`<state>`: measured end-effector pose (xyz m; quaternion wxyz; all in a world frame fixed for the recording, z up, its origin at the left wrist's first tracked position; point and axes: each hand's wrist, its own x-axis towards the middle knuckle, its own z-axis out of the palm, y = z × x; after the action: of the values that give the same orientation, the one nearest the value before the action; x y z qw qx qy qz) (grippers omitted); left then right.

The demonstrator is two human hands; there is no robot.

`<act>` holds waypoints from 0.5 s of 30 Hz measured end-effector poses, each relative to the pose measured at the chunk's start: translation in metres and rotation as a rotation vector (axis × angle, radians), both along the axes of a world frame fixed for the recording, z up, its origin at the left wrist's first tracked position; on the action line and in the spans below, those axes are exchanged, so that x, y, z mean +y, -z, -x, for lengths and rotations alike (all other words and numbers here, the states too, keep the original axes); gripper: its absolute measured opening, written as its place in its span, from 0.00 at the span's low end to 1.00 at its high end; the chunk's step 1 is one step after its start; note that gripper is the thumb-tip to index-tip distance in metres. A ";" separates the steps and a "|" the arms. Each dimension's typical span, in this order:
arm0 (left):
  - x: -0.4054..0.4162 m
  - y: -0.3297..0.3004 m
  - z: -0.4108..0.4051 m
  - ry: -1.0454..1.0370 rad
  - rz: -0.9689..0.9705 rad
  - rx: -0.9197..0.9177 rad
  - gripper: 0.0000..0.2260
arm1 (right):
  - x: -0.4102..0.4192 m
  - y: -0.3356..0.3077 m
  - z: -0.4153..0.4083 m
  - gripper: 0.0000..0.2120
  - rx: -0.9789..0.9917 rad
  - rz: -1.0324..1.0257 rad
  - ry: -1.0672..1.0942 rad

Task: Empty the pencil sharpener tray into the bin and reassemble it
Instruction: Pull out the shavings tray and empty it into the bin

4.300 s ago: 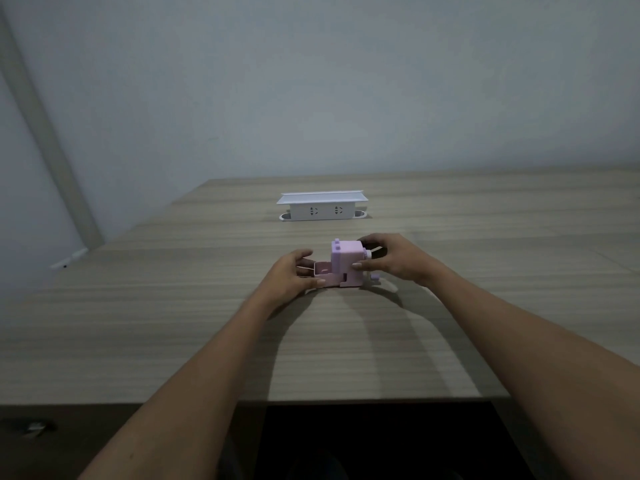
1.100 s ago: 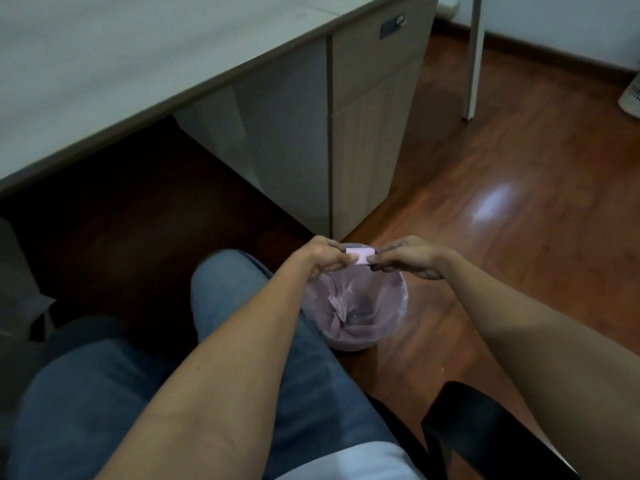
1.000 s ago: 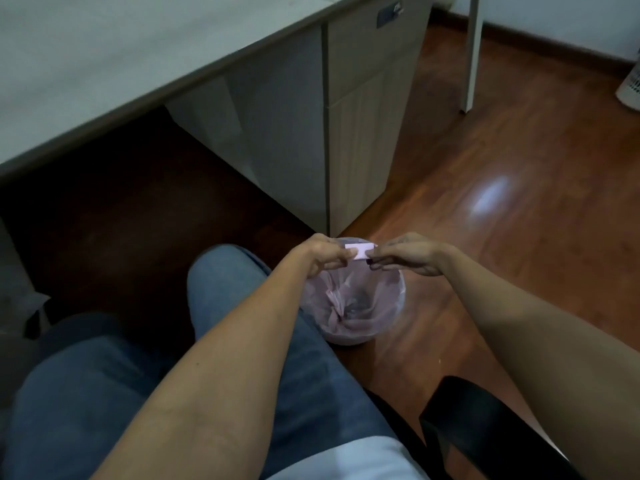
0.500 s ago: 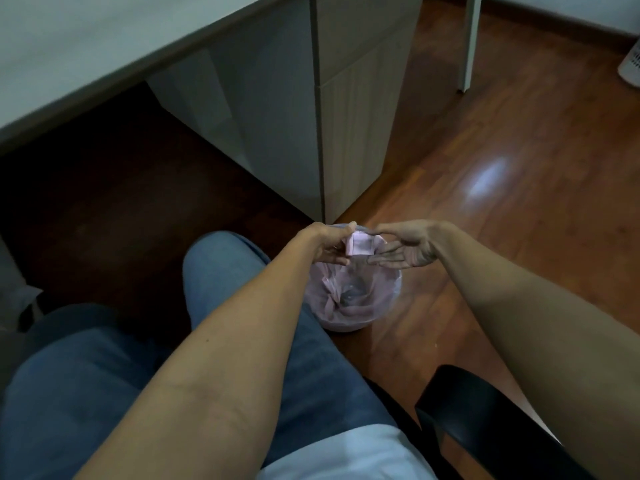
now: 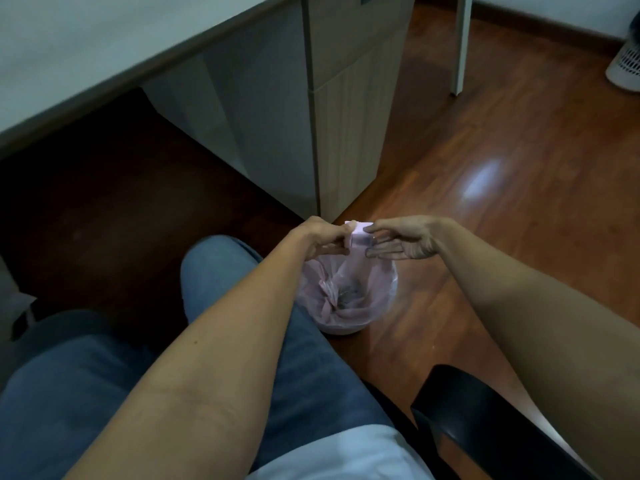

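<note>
Nearest to me are my two knees in blue jeans (image 5: 242,341), with the black chair arm (image 5: 485,410) at the lower right. Both forearms reach forward over the right knee toward the floor (image 5: 519,168).

I count one tray (image 5: 360,233), one bin (image 5: 349,299) and two hands. My left hand (image 5: 325,237) pinches the small pink tray at its left end, thumb on top and fingers curled beneath. My right hand (image 5: 405,240) is spread fairly wide, fingers extended toward the left; one fingertip touches the tray's right end while the others hang loose below it. I cannot tell whether that hand is truly gripping.

The tray is held in the air directly above the far rim of the bin, with its long axis running left to right between my hands. Which way its open side faces is too blurred to tell.

The bin is round, lined with a pale pink bag, and stands on the wooden floor just beside my right knee. Some dark bits lie at the bottom of the bag.

Beyond the bin stands the drawer cabinet (image 5: 349,116) under the table (image 5: 104,46), near the bin's far side. To the right the floor is open out to a white leg (image 5: 462,46) and a white slatted object (image 5: 627,71) at the far right edge.
</note>
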<state>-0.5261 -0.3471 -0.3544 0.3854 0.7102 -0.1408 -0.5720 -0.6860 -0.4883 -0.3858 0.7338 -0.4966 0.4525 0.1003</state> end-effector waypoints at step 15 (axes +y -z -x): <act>0.023 -0.063 -0.032 0.118 0.505 -0.332 0.26 | 0.035 -0.087 -0.021 0.27 -0.307 0.455 0.114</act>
<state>-0.4943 -0.3238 -0.2912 0.4876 0.6661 -0.3806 -0.4166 -0.6646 -0.4530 -0.2988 0.6680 -0.6318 0.3740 -0.1216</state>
